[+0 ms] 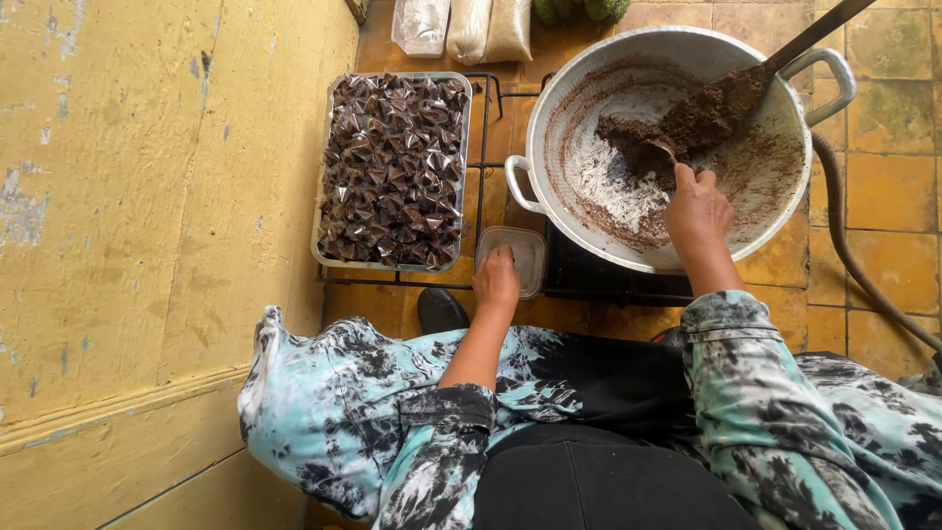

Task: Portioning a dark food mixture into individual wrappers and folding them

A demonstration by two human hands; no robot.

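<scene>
My right hand (697, 211) reaches into a large metal pan (589, 108) and digs its fingers into a lump of dark brown paste (643, 147). A long-handled spatula (731, 98) caked with the same paste leans in the pan. My left hand (497, 278) rests on a small clear plastic container (525, 257) in front of the pan; whether it holds anything is hidden. Left of the pan stands a metal tray (329, 177) packed with several small dark wrapped pyramids (392, 167).
The pan and tray sit on a black burner rack (491, 98) on a yellow tiled floor. A yellow wall (147, 196) runs along the left. Bags (471, 27) lie at the top. A dark hose (854, 265) curves at the right. A black shoe (440, 309) shows.
</scene>
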